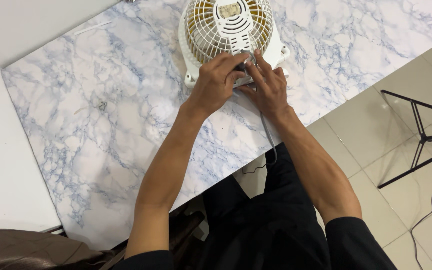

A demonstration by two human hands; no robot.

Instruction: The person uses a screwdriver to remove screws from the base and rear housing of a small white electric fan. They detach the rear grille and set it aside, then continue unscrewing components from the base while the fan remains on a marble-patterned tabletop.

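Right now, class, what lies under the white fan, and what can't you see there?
The white fan lies grille-up on the marble-patterned table. Both hands, left hand and right hand, cover its lower edge, where a grey cord leads off. The fan hides the tabletop beneath it.

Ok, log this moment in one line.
left hand: on grey cord at fan base | right hand: same | fan: on marble table

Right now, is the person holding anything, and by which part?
Both hands, left hand and right hand, pinch the grey cord where it meets the lower edge of the white fan. The exact grip is hidden by fingers.
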